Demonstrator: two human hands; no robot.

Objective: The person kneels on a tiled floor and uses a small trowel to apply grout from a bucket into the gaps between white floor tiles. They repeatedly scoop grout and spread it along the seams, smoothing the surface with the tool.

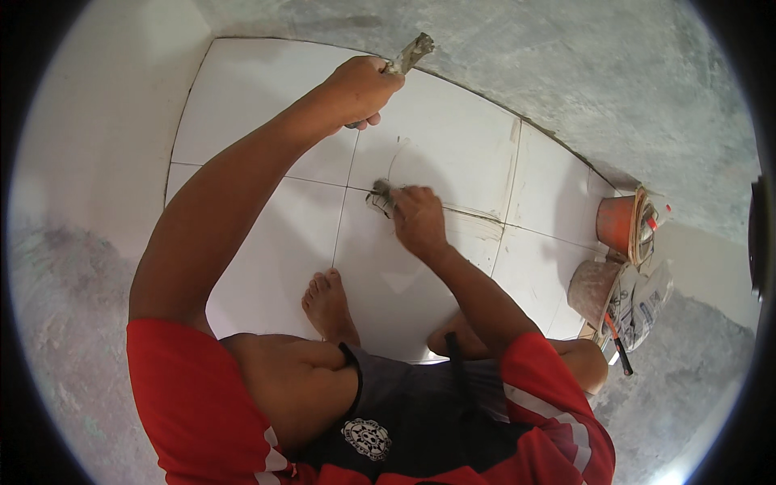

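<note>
My left hand (358,90) is closed round a short, flat-ended tool crusted with grey cement (414,53), held up near the far wall. Its exact kind is hidden by the fist and the crust. Lower down, my right hand (420,220) pinches a small grey wad (382,191) against the floor, where the joints of the white tiles (267,234) cross. Dark wet smears lie around the wad. A dark, smeared joint line (473,214) runs to the right from my fingers.
An orange bucket (616,222) and a cement-stained bucket (592,287) stand at the right, with a crumpled plastic bag (643,303) and an orange-and-black-handled tool (619,346) beside them. A rough grey wall (558,65) borders the tiles. My bare foot (330,303) rests on the floor.
</note>
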